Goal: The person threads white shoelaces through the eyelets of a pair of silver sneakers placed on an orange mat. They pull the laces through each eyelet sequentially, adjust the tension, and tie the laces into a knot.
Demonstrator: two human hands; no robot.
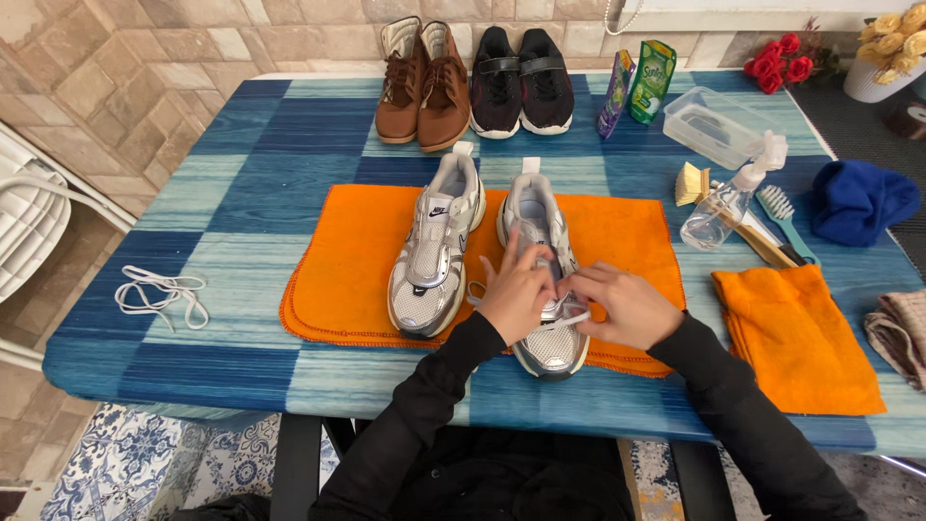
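While both hands, left hand and right hand, pinch thin white lace on right sneaker: lace limp, slippery; shoe light, grip by sides.

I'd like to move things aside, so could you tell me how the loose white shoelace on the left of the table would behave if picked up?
The shoelace lies in slack loops, so it would probably hang limp, weigh little and trail rather than roll.

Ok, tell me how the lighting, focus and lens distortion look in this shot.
Head view: soft, even light with faint shadows; mild glare on the silver sneaker uppers; wide-angle bending curves the table edges; focus is sharp across the left hand and right hand, with no clear motion blur.
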